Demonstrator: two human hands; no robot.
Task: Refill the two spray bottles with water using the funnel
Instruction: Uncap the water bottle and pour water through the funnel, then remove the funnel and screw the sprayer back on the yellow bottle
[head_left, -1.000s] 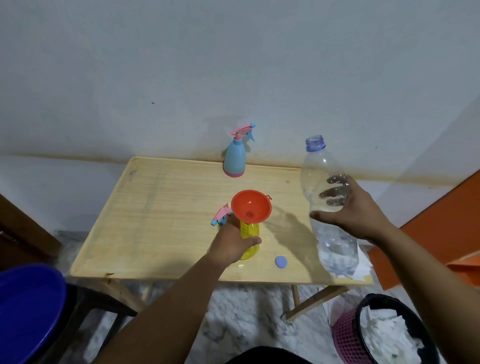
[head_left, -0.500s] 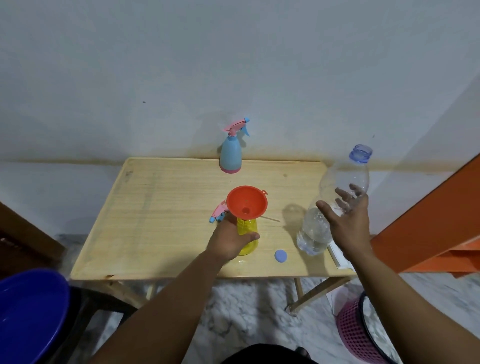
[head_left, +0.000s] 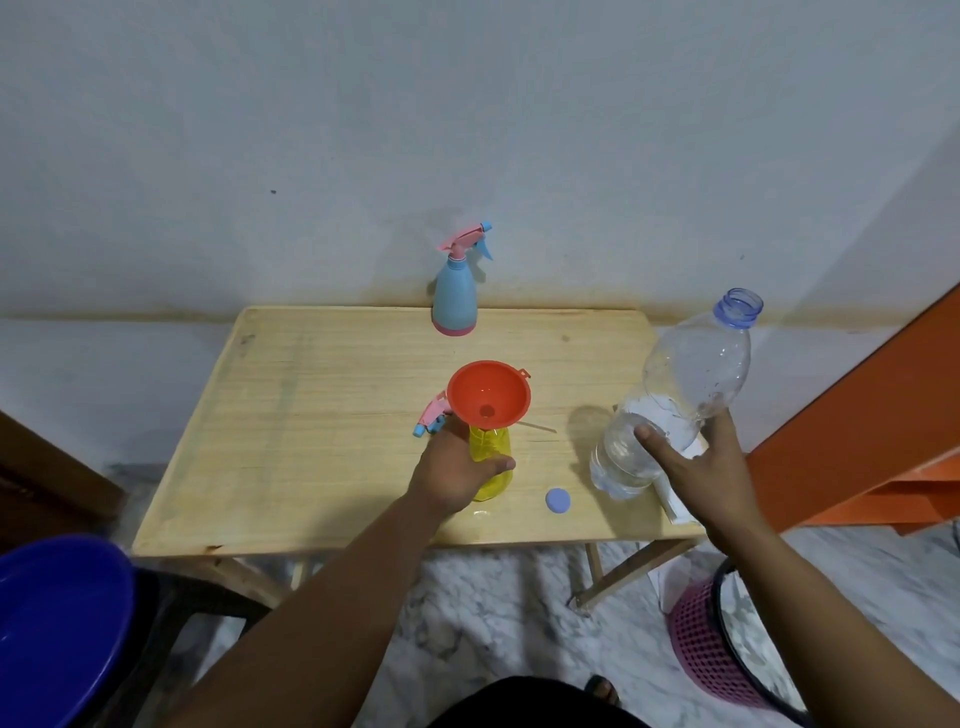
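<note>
Since a moment ago the water bottle has come lower, tilted; thin-walled, sloshing, my right hand grips its waist; my left hand clasps the light yellow spray bottle under the funnel.

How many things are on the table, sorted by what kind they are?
Spray bottles: 2, the blue spray bottle and the yellow spray bottle
Funnels: 1, the orange funnel
Water bottles: 1, the clear water bottle
Loose spray heads: 1, the pink spray head
Bottle caps: 1, the blue cap
Total: 6
</note>
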